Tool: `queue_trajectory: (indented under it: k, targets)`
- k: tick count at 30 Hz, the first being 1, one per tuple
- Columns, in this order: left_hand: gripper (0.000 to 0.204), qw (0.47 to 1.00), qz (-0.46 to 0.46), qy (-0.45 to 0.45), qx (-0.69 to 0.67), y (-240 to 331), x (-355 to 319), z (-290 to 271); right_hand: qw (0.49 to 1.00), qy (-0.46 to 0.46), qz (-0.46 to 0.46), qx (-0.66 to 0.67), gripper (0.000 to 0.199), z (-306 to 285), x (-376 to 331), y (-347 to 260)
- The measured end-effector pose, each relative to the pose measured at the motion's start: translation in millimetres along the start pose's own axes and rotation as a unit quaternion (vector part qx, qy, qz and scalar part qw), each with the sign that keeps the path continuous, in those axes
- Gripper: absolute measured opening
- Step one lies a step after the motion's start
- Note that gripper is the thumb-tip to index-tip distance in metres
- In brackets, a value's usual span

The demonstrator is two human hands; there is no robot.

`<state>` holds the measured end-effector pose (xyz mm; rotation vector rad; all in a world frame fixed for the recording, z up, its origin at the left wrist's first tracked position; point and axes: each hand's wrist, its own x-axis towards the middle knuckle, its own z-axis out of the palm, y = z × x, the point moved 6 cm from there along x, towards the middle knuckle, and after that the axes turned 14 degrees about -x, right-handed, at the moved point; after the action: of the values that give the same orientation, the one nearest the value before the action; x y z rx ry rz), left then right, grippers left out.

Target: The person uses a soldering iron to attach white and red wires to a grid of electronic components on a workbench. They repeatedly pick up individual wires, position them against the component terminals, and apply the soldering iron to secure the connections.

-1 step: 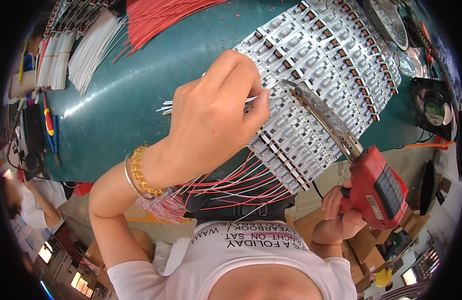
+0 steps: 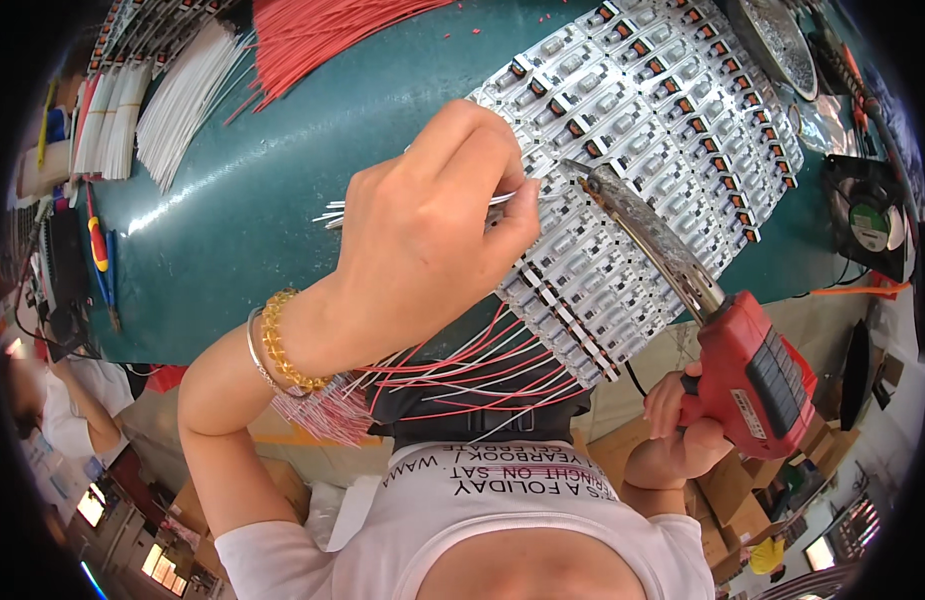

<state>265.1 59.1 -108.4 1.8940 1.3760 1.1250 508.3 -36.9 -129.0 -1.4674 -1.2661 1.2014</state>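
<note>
My left hand point(image 2: 437, 200) is closed in a pinch on thin white wires point(image 2: 331, 215), whose ends stick out on its far left side. Its fingertips sit over the left part of a panel of small white circuit boards point(image 2: 622, 150). My right hand point(image 2: 687, 430) grips the handle of a red soldering gun point(image 2: 747, 385). The gun's metal barrel slants up to the left across the panel, its tip just right of my left fingertips. Whether tip and wire touch I cannot tell. Red and white wires point(image 2: 462, 375) hang from the panel's near edge over my lap.
Loose red wires point(image 2: 322, 40) and white wires point(image 2: 192, 105) lie at the back of the green table point(image 2: 232, 240). A screwdriver point(image 2: 97, 245) rests on the left. A metal dish point(image 2: 777, 50) and a black fan point(image 2: 867, 220) stand on the right. Another person point(image 2: 87, 405) is at far left.
</note>
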Motion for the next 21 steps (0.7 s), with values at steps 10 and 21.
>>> queue_trajectory:
  k: [10, 21]
  targets:
    - [0.014, 1.000, 0.007, -0.004, 0.002, -1.8, -0.7, 0.1, 1.000, 0.004, 0.003, -0.029, 0.075, 8.1, 3.1, -9.4]
    - [0.014, 1.000, 0.014, -0.003, 0.008, 0.0, 0.5, 0.8, 0.999, -0.021, -0.017, -0.020, 0.085, 5.0, 4.2, -6.9]
